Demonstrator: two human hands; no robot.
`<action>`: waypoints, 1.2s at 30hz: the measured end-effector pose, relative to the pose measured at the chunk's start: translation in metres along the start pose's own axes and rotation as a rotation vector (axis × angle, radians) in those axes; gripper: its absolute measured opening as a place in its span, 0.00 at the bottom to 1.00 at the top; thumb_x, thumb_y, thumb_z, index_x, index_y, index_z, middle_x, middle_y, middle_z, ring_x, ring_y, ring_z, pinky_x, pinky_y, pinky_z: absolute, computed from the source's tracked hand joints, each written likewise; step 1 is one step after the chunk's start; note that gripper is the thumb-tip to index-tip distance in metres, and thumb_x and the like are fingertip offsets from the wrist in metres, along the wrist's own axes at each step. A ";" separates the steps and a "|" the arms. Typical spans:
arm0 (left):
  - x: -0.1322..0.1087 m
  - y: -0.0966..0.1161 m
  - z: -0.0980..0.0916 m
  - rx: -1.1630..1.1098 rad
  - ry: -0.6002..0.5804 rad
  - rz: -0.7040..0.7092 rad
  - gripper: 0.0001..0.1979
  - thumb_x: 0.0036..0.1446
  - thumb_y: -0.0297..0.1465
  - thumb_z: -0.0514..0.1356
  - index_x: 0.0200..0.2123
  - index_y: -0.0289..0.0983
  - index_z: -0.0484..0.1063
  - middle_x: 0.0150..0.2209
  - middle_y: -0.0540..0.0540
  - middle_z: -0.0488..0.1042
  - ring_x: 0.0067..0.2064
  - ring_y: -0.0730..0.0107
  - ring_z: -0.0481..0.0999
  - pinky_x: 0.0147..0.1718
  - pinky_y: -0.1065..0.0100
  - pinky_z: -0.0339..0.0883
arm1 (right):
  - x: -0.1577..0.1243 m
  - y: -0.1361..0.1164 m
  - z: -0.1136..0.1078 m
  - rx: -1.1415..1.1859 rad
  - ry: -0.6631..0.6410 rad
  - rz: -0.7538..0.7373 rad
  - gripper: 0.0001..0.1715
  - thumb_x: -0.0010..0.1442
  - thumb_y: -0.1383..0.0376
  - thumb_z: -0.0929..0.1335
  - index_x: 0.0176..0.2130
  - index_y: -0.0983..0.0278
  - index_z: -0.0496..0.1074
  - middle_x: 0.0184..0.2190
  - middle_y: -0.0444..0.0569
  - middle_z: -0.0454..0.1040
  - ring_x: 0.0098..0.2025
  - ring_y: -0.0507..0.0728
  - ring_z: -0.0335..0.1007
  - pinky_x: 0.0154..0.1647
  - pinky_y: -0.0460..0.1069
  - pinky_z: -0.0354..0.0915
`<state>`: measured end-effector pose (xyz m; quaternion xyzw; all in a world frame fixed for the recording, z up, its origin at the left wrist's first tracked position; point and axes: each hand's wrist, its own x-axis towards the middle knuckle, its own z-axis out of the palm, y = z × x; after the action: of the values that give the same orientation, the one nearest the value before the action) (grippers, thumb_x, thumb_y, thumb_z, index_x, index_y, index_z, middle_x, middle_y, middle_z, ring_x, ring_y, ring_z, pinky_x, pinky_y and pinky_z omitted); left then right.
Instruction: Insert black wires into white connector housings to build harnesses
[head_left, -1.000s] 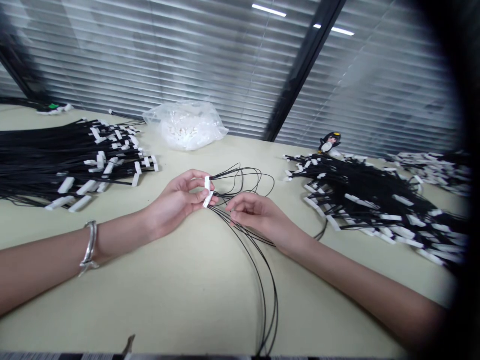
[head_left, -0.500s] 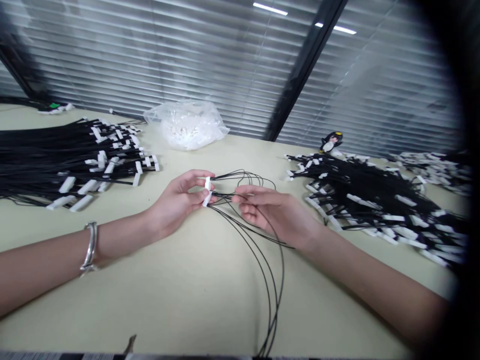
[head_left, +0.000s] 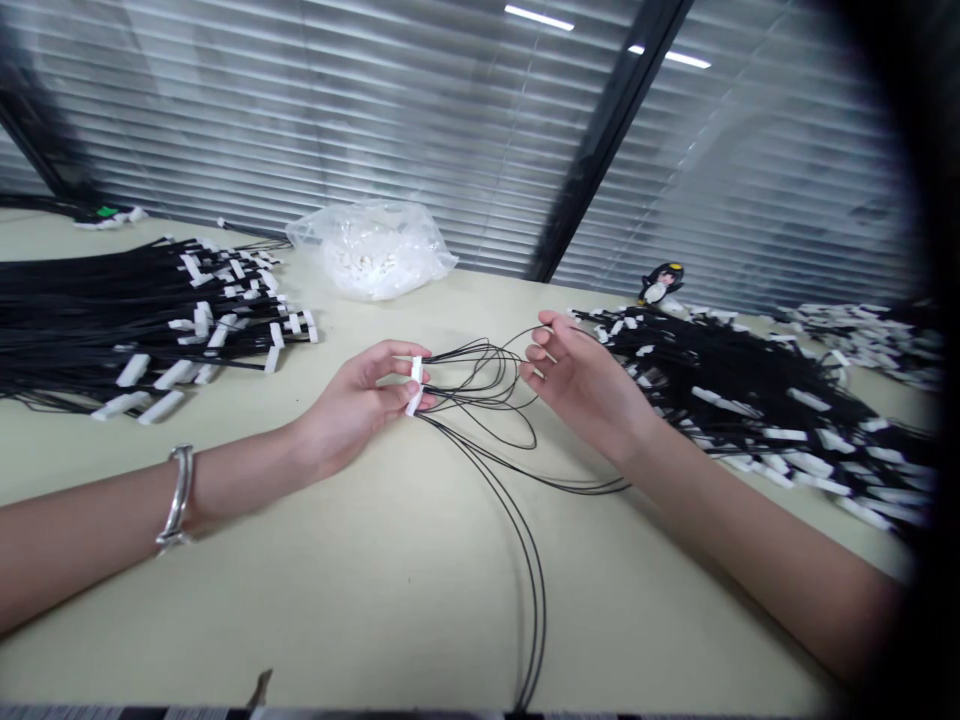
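The left hand (head_left: 360, 400) reaches in from the left, just above the table (head_left: 337, 600). Its palm is turned to the right. The thumb and fingers are close together and pinch a small white plug (head_left: 415, 385). The plug stands almost straight up between the fingertips. Thin black wires (head_left: 487, 385) come out of the plug, curl in loops to the right, and then run down the table toward the person. A silver bracelet (head_left: 178, 497) sits on the left wrist.

The right hand (head_left: 589, 385) is just past the loops, with its palm turned toward the left hand. Its fingers are bent a little and spread loosely. One wire goes up to its fingertips, but I cannot tell if they pinch it. Behind this hand lies a pile of black cables (head_left: 750, 400).
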<state>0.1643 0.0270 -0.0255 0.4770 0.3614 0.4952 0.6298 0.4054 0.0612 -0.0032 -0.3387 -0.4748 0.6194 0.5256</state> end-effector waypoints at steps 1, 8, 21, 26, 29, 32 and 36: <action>0.000 0.000 0.000 -0.003 0.001 0.000 0.13 0.51 0.22 0.63 0.41 0.40 0.72 0.38 0.49 0.72 0.38 0.66 0.77 0.46 0.60 0.65 | 0.003 0.002 -0.004 0.004 0.015 -0.008 0.10 0.58 0.56 0.67 0.40 0.55 0.69 0.34 0.40 0.66 0.33 0.46 0.62 0.37 0.42 0.65; 0.000 0.002 0.002 0.003 0.026 0.013 0.12 0.51 0.23 0.63 0.40 0.39 0.71 0.36 0.50 0.71 0.38 0.66 0.76 0.48 0.58 0.64 | 0.022 0.002 -0.033 0.034 0.127 -0.076 0.10 0.60 0.56 0.65 0.40 0.58 0.69 0.30 0.41 0.62 0.31 0.45 0.61 0.34 0.41 0.65; 0.000 0.001 0.000 0.011 0.054 0.021 0.13 0.52 0.22 0.62 0.41 0.41 0.72 0.37 0.50 0.70 0.39 0.69 0.75 0.48 0.61 0.63 | 0.054 -0.005 -0.108 0.057 0.369 -0.200 0.11 0.62 0.58 0.64 0.41 0.62 0.68 0.25 0.40 0.61 0.25 0.46 0.58 0.29 0.43 0.63; -0.001 0.003 0.001 0.004 0.101 0.019 0.13 0.51 0.22 0.62 0.40 0.40 0.72 0.36 0.50 0.71 0.37 0.70 0.75 0.44 0.64 0.65 | 0.054 -0.008 -0.111 0.066 0.428 -0.228 0.14 0.63 0.59 0.63 0.44 0.65 0.67 0.28 0.42 0.65 0.26 0.46 0.59 0.29 0.44 0.64; -0.001 0.005 0.001 0.014 0.127 0.017 0.12 0.51 0.22 0.63 0.40 0.40 0.71 0.36 0.50 0.72 0.38 0.69 0.76 0.44 0.64 0.65 | 0.055 -0.010 -0.110 0.068 0.430 -0.230 0.14 0.63 0.60 0.63 0.44 0.67 0.67 0.32 0.45 0.68 0.31 0.48 0.64 0.33 0.46 0.66; -0.001 0.005 0.000 -0.011 0.107 0.007 0.12 0.51 0.22 0.63 0.40 0.40 0.72 0.36 0.50 0.72 0.38 0.68 0.77 0.47 0.62 0.65 | 0.053 -0.016 -0.100 0.050 0.405 -0.226 0.11 0.65 0.62 0.60 0.42 0.65 0.67 0.31 0.44 0.66 0.29 0.47 0.64 0.33 0.45 0.66; -0.002 0.004 -0.001 -0.042 0.063 -0.002 0.12 0.50 0.21 0.64 0.38 0.39 0.72 0.36 0.50 0.74 0.37 0.68 0.78 0.48 0.59 0.67 | 0.036 -0.025 -0.061 -0.019 0.319 -0.236 0.07 0.62 0.65 0.62 0.41 0.59 0.67 0.26 0.40 0.60 0.20 0.45 0.50 0.24 0.43 0.58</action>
<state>0.1617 0.0259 -0.0216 0.4474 0.3712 0.5167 0.6286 0.4617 0.1103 0.0039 -0.3793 -0.4277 0.4874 0.6600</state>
